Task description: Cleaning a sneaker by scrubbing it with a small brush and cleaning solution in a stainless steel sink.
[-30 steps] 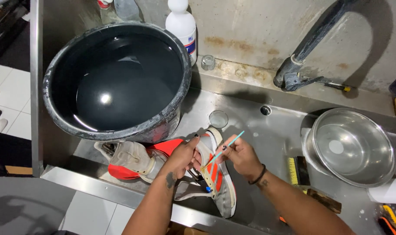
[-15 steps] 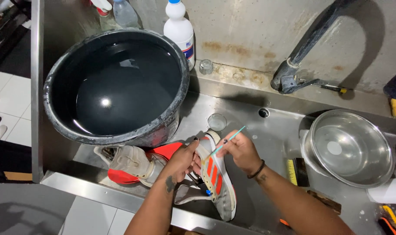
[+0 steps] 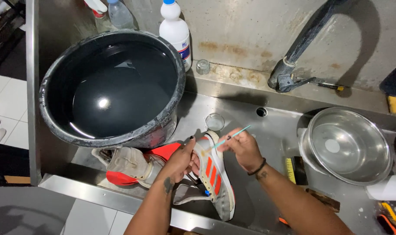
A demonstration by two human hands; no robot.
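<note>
My left hand (image 3: pixel 180 162) grips the toe end of a grey sneaker with orange stripes (image 3: pixel 217 185), held on its side over the steel sink. My right hand (image 3: pixel 243 149) holds a thin teal toothbrush (image 3: pixel 233 135) whose head rests on the sneaker's front. A second sneaker (image 3: pixel 128 167), beige and orange, lies in the sink to the left, beside my left hand.
A large black bucket of water (image 3: pixel 111 89) fills the sink's left side. A steel bowl (image 3: pixel 348 146) sits at the right, a black faucet (image 3: pixel 296 56) behind. A white bottle (image 3: pixel 175 32) and small glass cups (image 3: pixel 214 122) stand near the back ledge. Brushes (image 3: pixel 296 169) lie at the right.
Both hands and the sneaker stay nearly in place; the toothbrush shifts slightly against the shoe's front.
</note>
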